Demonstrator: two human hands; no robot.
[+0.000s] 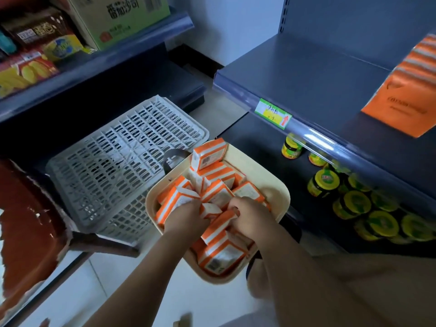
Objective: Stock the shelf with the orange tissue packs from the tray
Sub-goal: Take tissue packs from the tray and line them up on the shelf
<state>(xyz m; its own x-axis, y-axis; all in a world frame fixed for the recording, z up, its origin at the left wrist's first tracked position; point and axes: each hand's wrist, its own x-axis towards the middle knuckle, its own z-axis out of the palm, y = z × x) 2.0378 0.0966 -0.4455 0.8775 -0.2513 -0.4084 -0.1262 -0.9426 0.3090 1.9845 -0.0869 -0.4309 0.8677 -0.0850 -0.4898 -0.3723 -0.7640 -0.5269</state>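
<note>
A cream tray (278, 192) sits low in front of me, filled with several orange-and-white tissue packs (210, 154). Both hands reach into the pile. My left hand (184, 217) grips a pack (174, 199) at the tray's left side. My right hand (250, 213) has its fingers curled round an orange pack (221, 223) in the middle. The dark shelf (318, 74) at the right holds a stack of orange packs (405, 90) at its far right end.
A grey slatted crate (113, 161) lies tilted left of the tray. Jars with yellow-green lids (354, 204) fill the lower right shelf. A price label (272, 113) sits on the shelf's front rail. Snack boxes (35, 67) line the left shelf.
</note>
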